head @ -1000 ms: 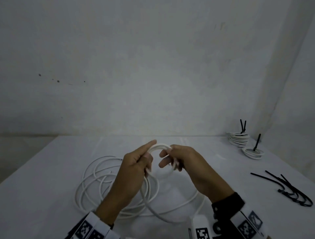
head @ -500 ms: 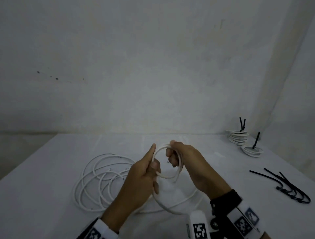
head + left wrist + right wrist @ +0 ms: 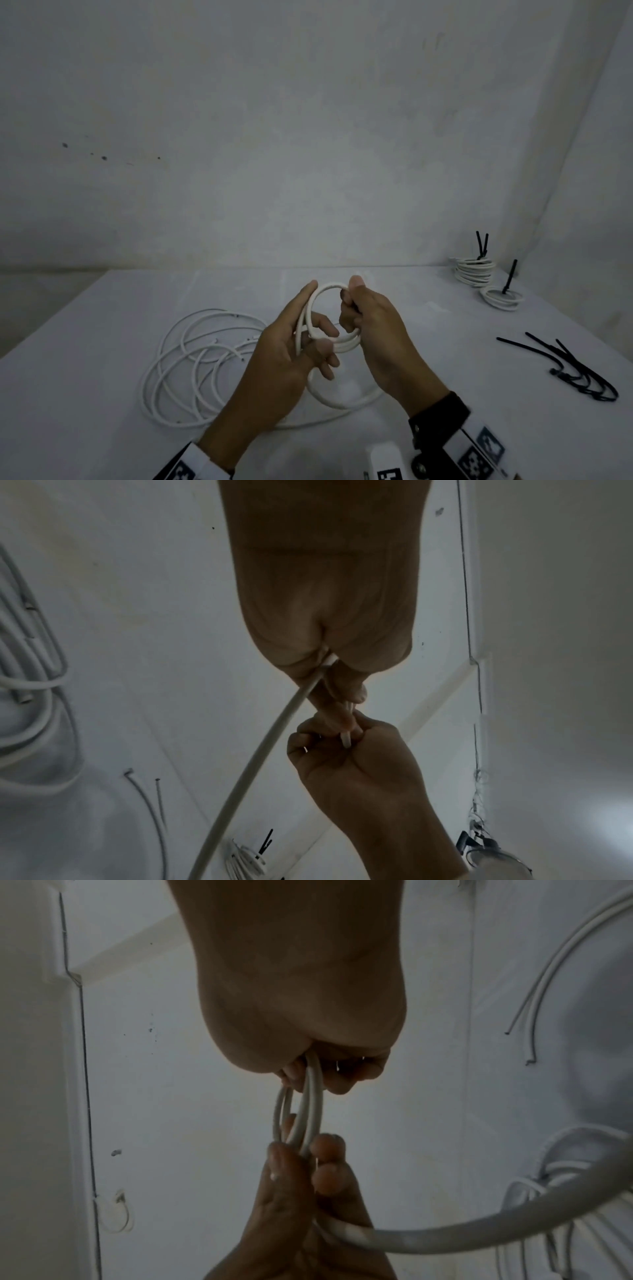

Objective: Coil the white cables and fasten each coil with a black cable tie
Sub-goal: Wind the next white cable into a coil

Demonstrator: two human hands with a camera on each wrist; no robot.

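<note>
both hands (image 3: 373,329) gripping white cable coil (image 3: 329,287)

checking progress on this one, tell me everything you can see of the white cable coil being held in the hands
The white cable coil is a small ring of a few turns of smooth, round, plastic-looking cable, held above the table. The left hand pinches its left side between thumb and fingers; the right hand grips its right side with curled fingers. A loose tail droops from it in a loop toward the table. No black tie is on it yet.
</note>
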